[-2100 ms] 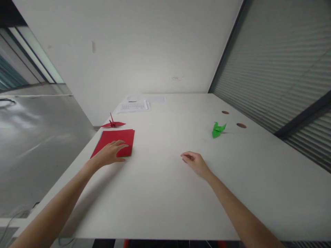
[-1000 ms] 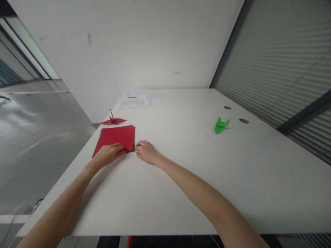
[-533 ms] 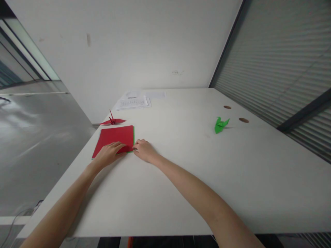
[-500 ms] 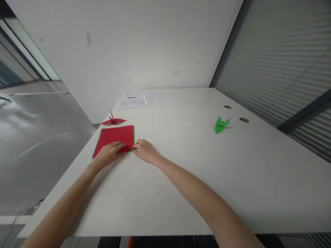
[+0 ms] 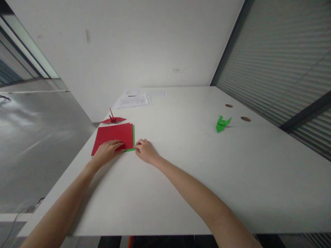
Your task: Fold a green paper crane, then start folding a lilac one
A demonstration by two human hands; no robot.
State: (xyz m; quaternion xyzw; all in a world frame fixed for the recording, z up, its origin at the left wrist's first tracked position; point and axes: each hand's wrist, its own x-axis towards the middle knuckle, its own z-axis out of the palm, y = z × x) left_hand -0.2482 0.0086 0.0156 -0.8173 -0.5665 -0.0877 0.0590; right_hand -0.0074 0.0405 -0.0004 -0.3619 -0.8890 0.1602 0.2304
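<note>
A stack of square origami paper lies on the left of the table, with red paper [image 5: 116, 132] on top and green paper [image 5: 133, 132] showing along its right and near edges. My left hand [image 5: 108, 150] rests on the near part of the red paper, fingers stretched over it and the thumb apart at the near edge. At the near right corner my right hand [image 5: 144, 150] has thumb and finger pinched together on what looks like the green paper's corner. Just beyond the stack stands a red paper crane [image 5: 113, 120].
A green paper crane [image 5: 222, 124] stands on the right of the white table [image 5: 176, 193], near two round holes, one of them the nearer hole [image 5: 245, 119]. Printed sheets [image 5: 134, 100] lie at the far left. A wall and a window with blinds [image 5: 279, 69] border the table.
The top red paper has slid a little left under my left hand, so a wider green strip shows on the right and a step shows between red sheets. My right hand stays at the corner.
</note>
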